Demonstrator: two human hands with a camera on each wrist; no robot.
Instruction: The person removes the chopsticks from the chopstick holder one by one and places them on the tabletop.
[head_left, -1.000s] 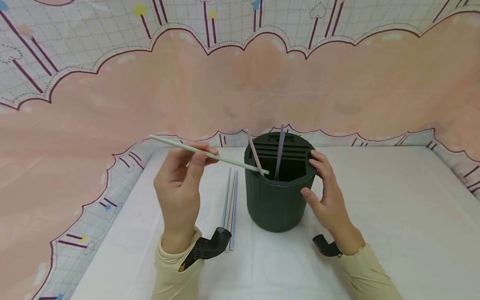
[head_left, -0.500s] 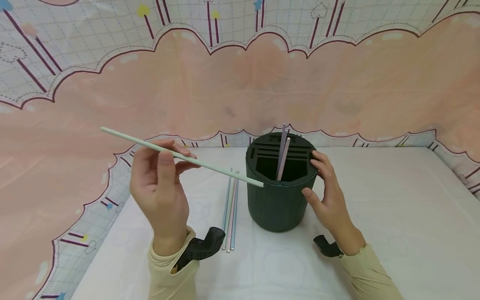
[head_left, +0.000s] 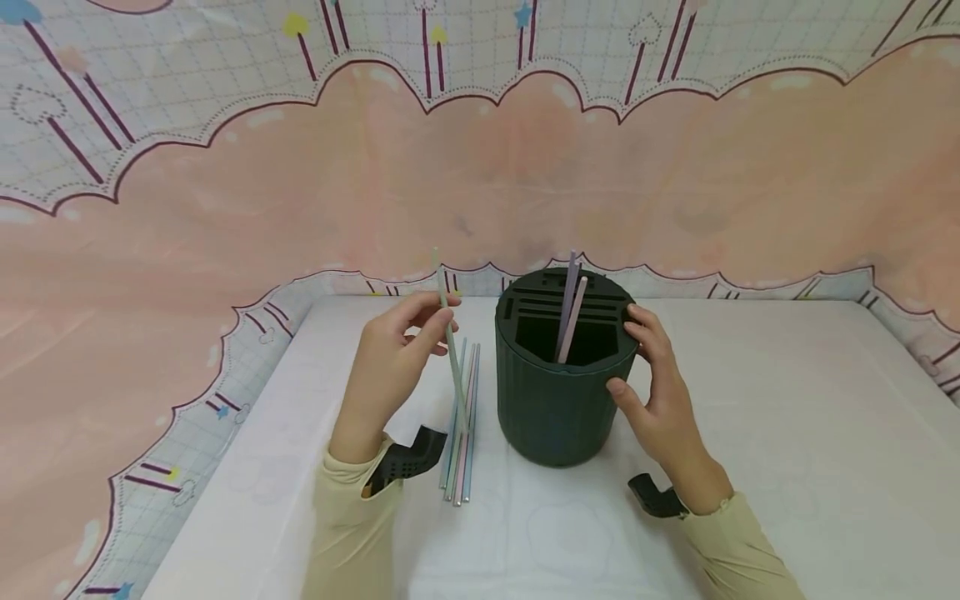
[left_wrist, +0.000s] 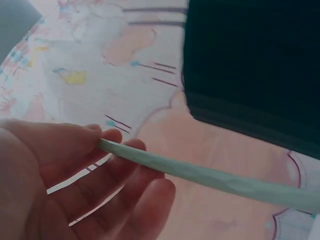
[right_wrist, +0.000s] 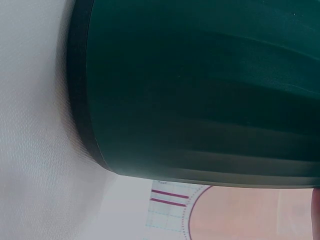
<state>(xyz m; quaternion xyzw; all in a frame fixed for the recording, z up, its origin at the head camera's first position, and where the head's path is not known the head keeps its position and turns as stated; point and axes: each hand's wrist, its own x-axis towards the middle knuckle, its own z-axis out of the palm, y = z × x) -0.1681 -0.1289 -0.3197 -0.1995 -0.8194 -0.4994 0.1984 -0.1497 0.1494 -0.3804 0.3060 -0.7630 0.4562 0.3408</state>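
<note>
The person's left hand (head_left: pixel 390 367) is pinching a long, thin pale green straw (head_left: pixel 451 350) between the thumb and the curled fingertips, gripping it near its upper part. The straw is standing close to upright, its long axis running steeply from top to bottom: the upper end is pointing up toward the pink backdrop and leaning slightly to the left, while the lower end is pointing down toward the white table top (head_left: pixel 750 433). It is hanging in the air just to the left of the dark green ribbed cylindrical holder (head_left: pixel 558 408), apart from it. Below the lower end, a small bundle of pastel straws (head_left: pixel 461 450) is lying flat on the table, with their length running away from the person, just beside the holder's left side. In the left wrist view the same pale green straw (left_wrist: pixel 200 175) is crossing the curled fingers (left_wrist: pixel 125 190), with the dark holder (left_wrist: pixel 250 70) filling the upper right. The right hand (head_left: pixel 660 400) is gripping the holder's right side, fingers curled over the rim and thumb pressing on the wall. Inside the holder's large opening, a lilac straw (head_left: pixel 567 300) and a pink straw (head_left: pixel 573 321) are leaning nearly upright, tops pointing up and touching near the slotted top. The right wrist view is showing only the holder's ribbed wall (right_wrist: pixel 200 90) at close range.
</note>
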